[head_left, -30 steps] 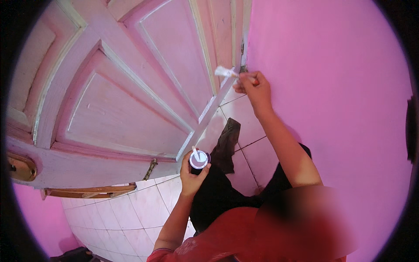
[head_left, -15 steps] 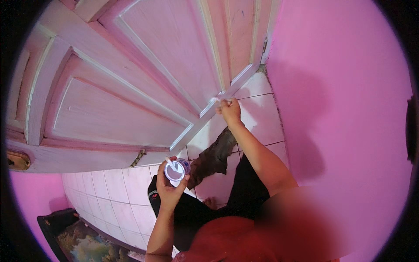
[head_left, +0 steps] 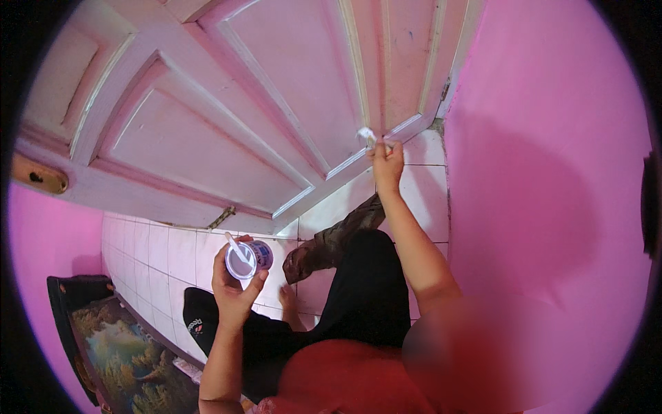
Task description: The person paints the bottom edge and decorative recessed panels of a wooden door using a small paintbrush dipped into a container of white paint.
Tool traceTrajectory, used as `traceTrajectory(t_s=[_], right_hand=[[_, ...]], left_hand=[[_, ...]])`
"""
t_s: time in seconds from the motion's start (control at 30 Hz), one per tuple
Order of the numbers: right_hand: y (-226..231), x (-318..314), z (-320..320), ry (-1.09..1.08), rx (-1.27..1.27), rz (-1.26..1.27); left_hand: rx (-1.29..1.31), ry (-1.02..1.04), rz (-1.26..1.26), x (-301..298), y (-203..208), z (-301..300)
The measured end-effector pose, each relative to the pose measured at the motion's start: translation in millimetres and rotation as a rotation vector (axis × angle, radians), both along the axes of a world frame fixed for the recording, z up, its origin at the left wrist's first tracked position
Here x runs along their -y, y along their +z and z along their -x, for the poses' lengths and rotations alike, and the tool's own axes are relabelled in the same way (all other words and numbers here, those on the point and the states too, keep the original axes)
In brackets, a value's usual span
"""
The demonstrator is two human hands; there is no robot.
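My right hand [head_left: 386,160] is raised and grips a small paintbrush [head_left: 366,135] whose white bristles touch the lower moulding of a pale pink panelled door [head_left: 227,124]. My left hand [head_left: 233,286] holds a small round tub [head_left: 248,259] of whitish paint, with a stick standing in it, low in front of me. Below are my legs in black trousers [head_left: 358,303] and a bare foot [head_left: 288,303] on the tiles.
A bright pink wall [head_left: 552,172] fills the right side, meeting the door at its hinge edge. White floor tiles [head_left: 172,255] run along the door's bottom. A crumpled dark cloth [head_left: 331,241] lies by my leg. A framed landscape picture [head_left: 121,352] leans at lower left.
My right hand with the brush has come down along the door edge to the lower moulding. The view has tipped downward, showing more floor and the picture. My left hand keeps the tub.
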State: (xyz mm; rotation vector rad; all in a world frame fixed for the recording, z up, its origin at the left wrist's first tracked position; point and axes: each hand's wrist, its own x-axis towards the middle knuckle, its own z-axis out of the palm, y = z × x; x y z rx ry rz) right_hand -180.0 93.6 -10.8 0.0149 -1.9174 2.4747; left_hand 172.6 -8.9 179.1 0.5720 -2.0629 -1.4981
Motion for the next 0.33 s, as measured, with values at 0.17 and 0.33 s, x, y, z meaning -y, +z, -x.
traceTrajectory(t_s=[0.17,0.33], right_hand=[[6,-31,7,0.003,-0.098,-0.391],[-35,-31,11,-0.012,0.006,-0.491]], left_hand=[[-0.019,0.023,0.002,-8,17,-5],[-0.025,-0.012,0.003,-7,18,-10]])
